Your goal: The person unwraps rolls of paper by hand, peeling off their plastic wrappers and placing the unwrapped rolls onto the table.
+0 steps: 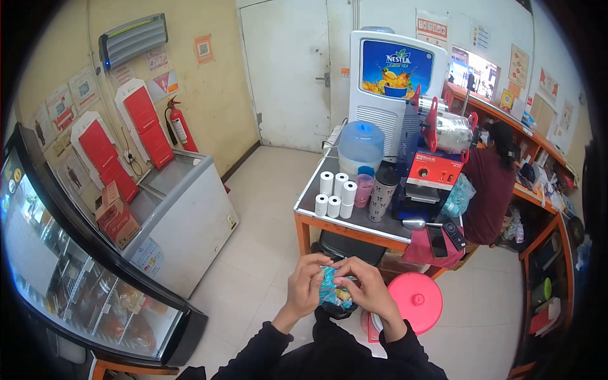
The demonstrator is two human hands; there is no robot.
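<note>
My left hand (305, 286) and my right hand (367, 286) are close together in front of my body, fingers curled in a pinch. Between them is a crumpled teal plastic wrapper (327, 289), which both seem to grip. Directly below is a dark bin (337, 314) with teal and yellowish scraps (344, 296) in it. My fingers cover part of the wrapper, and its lower end is hard to tell from the scraps behind it.
A pink round lid (415, 300) is right of my hands. Ahead, the table (354, 229) bears paper rolls (334, 206), a tumbler (382, 195), a water container (361, 147) and a red-and-blue machine (434, 170). A co-worker (489, 190) sits behind it. Left are a chest freezer (190, 234) and display fridge (95, 297).
</note>
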